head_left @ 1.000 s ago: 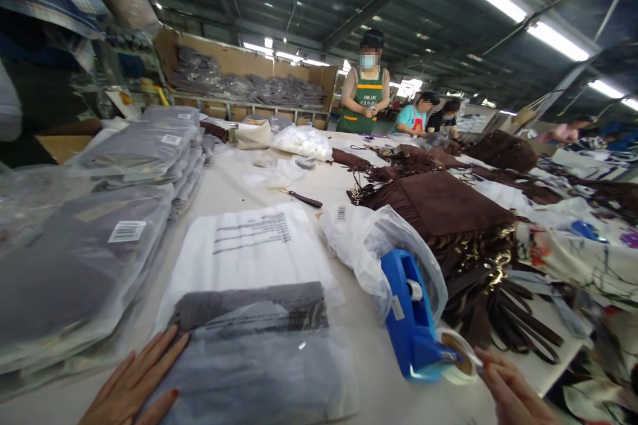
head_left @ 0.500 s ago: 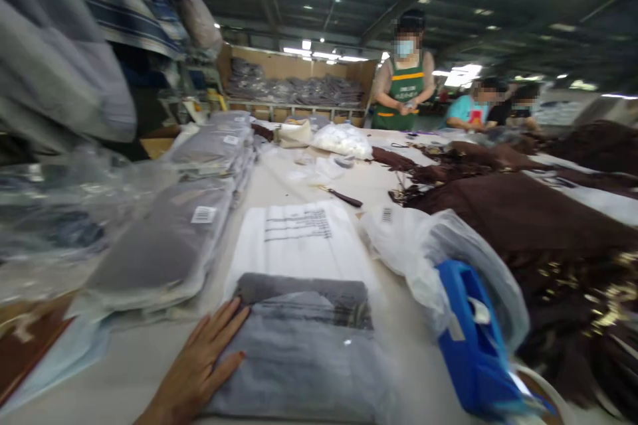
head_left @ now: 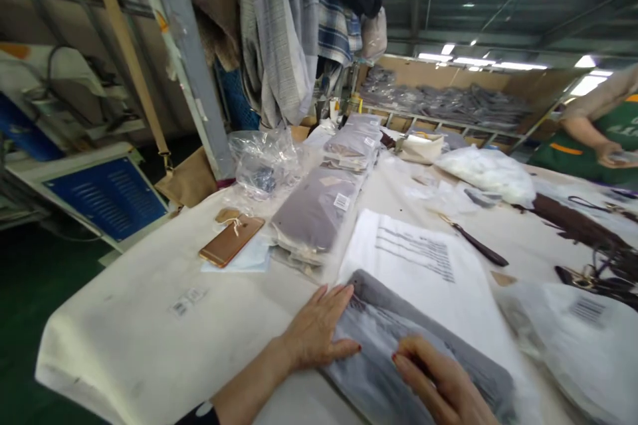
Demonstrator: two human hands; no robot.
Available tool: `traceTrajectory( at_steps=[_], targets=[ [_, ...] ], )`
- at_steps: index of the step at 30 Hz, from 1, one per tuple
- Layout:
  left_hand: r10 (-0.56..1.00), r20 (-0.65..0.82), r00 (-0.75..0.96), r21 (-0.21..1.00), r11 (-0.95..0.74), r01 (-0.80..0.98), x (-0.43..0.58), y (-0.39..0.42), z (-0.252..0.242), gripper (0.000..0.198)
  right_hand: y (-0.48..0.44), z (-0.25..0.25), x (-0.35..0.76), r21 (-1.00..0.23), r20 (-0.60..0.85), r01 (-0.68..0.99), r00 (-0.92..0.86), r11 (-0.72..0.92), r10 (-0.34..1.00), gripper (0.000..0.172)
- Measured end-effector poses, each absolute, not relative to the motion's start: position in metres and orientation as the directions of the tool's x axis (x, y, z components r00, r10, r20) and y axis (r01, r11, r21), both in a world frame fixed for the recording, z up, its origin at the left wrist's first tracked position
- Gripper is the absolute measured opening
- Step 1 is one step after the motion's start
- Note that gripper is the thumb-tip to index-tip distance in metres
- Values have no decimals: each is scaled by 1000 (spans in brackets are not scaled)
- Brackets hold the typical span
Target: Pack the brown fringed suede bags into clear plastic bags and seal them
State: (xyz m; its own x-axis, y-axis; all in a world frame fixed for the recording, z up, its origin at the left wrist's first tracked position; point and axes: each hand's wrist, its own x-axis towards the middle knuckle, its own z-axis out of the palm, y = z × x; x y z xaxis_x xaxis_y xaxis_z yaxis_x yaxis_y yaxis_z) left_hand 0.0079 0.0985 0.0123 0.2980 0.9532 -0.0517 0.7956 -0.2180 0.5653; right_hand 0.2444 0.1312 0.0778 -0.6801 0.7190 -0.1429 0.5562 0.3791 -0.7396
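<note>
A folded dark grey item in a clear plastic bag (head_left: 371, 368) lies at the near edge of the table, partly over a white printed bag (head_left: 413, 249). Flat on the left edge of the grey item rests my left hand (head_left: 319, 329), fingers stretched out. My right hand (head_left: 438, 375) is over the middle of the plastic, its fingers curled and pressed together; anything between them is too small to make out. Beyond my left hand is a stack of bagged grey items (head_left: 314, 212) with a barcode label.
A phone (head_left: 232, 239) lies on pale blue material at the left of the table (head_left: 124, 332). Crumpled plastic (head_left: 264, 166), a dark strap (head_left: 478, 244) and a white bag (head_left: 573, 339) lie around. Clothes hang behind a metal post (head_left: 189, 60). A person (head_left: 593, 139) stands at the right.
The view has swung left, bringing the phone and metal post into sight. My right hand has come in over the grey item; my left hand remains on its left edge.
</note>
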Motion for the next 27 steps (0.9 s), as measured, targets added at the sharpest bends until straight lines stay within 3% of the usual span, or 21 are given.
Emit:
traceTrajectory(
  at_steps=[3,8,12,13,16,19,22,23,25,26,27],
  targets=[
    [966,-27,256,606,-188,773,7,98,9,96,169,92,189,-599,-252,617,-750,509,612,24],
    [972,-30,233,641,-161,750,7,99,10,104,193,72,145,-423,-401,702,-712,573,576,15],
    [962,-97,255,627,-140,766,8,100,17,106,197,62,139,-249,-438,801,-594,544,674,4],
    [960,-108,257,620,-137,772,8,100,18,105,200,62,140,-205,-432,827,-556,523,710,5],
    [960,-116,256,613,-133,779,8,99,19,103,205,70,152,-101,-392,887,-452,451,801,28],
    [964,-91,250,629,-139,765,8,98,17,101,200,73,170,-56,-340,915,-393,399,854,20],
    [969,-68,238,632,-142,762,9,98,13,102,179,53,182,-101,-120,861,-507,498,853,23],
    [969,-66,237,630,-144,763,9,99,11,100,170,41,184,-130,50,765,-631,631,774,26],
    [967,-52,248,628,-161,761,8,99,6,98,150,12,185,-59,364,456,-819,888,444,32],
    [964,-41,263,628,-180,757,6,99,4,99,140,-1,185,-26,412,341,-853,940,321,33],
    [959,-25,283,629,-205,750,5,99,1,100,131,-11,186,-26,433,328,-848,944,307,31]
  ],
)
